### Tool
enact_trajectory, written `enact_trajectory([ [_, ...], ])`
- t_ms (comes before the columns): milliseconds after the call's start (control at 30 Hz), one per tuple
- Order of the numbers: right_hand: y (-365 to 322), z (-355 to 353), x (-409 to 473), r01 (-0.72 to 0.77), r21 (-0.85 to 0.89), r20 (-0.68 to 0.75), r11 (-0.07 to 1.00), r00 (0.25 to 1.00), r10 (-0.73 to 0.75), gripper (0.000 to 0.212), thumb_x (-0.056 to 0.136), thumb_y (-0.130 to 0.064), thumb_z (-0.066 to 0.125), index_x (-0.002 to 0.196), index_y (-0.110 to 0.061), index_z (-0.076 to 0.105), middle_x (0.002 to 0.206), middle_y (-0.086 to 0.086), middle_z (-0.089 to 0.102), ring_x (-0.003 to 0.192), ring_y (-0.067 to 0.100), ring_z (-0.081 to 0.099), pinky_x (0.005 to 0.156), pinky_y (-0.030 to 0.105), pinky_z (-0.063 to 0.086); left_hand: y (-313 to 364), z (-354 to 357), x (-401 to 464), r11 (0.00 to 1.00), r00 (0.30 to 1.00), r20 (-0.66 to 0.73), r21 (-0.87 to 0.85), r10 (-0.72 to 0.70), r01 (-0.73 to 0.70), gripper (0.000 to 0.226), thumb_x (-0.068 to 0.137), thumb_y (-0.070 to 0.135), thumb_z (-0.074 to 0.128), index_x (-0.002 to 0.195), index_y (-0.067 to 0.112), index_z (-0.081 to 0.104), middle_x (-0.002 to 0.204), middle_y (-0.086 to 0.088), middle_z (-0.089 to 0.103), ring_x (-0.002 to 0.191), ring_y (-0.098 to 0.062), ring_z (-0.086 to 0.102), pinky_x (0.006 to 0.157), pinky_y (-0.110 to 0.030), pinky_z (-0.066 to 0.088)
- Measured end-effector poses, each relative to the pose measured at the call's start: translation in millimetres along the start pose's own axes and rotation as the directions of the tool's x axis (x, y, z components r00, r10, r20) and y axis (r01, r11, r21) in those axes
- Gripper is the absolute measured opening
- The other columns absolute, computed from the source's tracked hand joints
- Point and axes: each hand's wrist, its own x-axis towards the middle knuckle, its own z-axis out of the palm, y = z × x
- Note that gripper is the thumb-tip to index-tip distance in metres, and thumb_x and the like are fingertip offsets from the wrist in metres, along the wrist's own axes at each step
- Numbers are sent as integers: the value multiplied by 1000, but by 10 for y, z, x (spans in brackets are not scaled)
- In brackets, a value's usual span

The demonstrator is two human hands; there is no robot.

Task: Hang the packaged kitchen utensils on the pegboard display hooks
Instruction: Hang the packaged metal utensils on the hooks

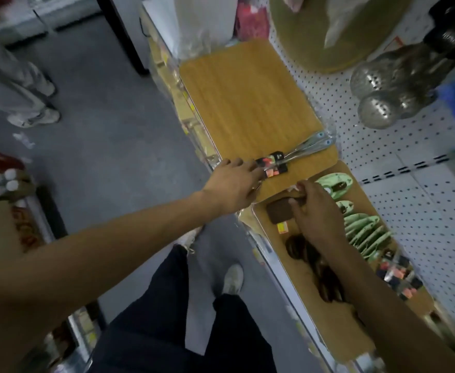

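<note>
Packaged metal utensils (304, 149) with a black and red card label (353, 165) lie on a wooden board (237, 103). My left hand (234, 184) reaches onto the board, its fingertips at the label end of the pack. My right hand (315, 211) grips a dark brown utensil (278, 214) on a second wooden board (360, 319). A row of green packaged utensils (360, 227) lies beside my right hand. The white pegboard (409, 197) stands behind the boards.
Metal ladles and skimmers (382, 95) hang from the pegboard at the upper right. More carded packs (398, 275) lie near the wall. A person in grey trousers (13, 84) stands in the aisle at the left. Boxes and bottles (3, 184) sit at the left.
</note>
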Motion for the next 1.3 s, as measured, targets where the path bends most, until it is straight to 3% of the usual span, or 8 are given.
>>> enact_trajectory([
  [200,187,681,942,-249,115,-9,962,968,252,35,92,-28,58,123,-11,55,115,12,63,103,34,60,84,42,49,-434,489,1032,999,999,39,22,32,-32,40,93,41,51,130,26,51,128,-1,54,113,-29,55,91,-42,41],
  [433,594,1229,1635,-566,288,-2,772,806,592,39,92,-37,55,116,-9,66,118,19,66,113,38,58,88,38,47,-524,937,2165,996,998,57,-89,2,3,39,95,34,51,133,27,53,129,-1,55,119,-27,54,90,-41,46],
  [567,773,1414,1834,-604,452,77,657,760,645,36,89,-42,58,87,-9,72,92,16,70,94,34,64,75,33,46,-479,1237,2573,997,993,117,-70,-7,15,32,92,35,52,121,25,62,120,0,65,113,-27,60,82,-37,49],
  [700,821,1483,1950,-599,603,157,527,737,657,31,84,-40,62,68,-13,69,74,12,72,75,29,70,75,45,58,-411,1489,2733,994,988,156,-107,-1,17,29,90,43,58,110,25,69,108,1,68,102,-24,63,68,-32,41],
  [933,768,1530,2065,-611,720,279,329,689,669,21,87,-20,64,68,-17,58,74,3,62,75,24,65,73,42,59,-490,1582,2762,944,963,270,-317,-8,97,21,93,33,62,95,13,67,82,1,62,86,-22,65,65,-32,45],
  [1033,698,1550,1970,-620,673,285,404,722,631,22,90,-18,61,69,-25,59,71,-4,63,75,21,70,75,46,60,-540,1509,2635,904,953,304,-401,-20,147,29,90,35,66,93,8,73,75,-2,64,72,-20,62,62,-31,48],
  [1200,497,1509,1642,-541,687,146,485,756,638,39,72,-55,56,60,-19,61,72,11,69,76,36,69,77,60,54,-604,1291,2253,832,955,292,-518,-48,201,24,83,37,73,83,14,74,72,1,67,68,-15,59,62,-27,46],
  [1300,278,1357,1382,-485,689,111,540,806,582,33,89,-43,52,64,-23,61,73,10,63,77,34,64,79,59,54,-618,1101,1955,833,960,278,-524,-30,177,22,82,41,74,75,22,66,68,6,61,67,-14,56,60,-26,40],
])
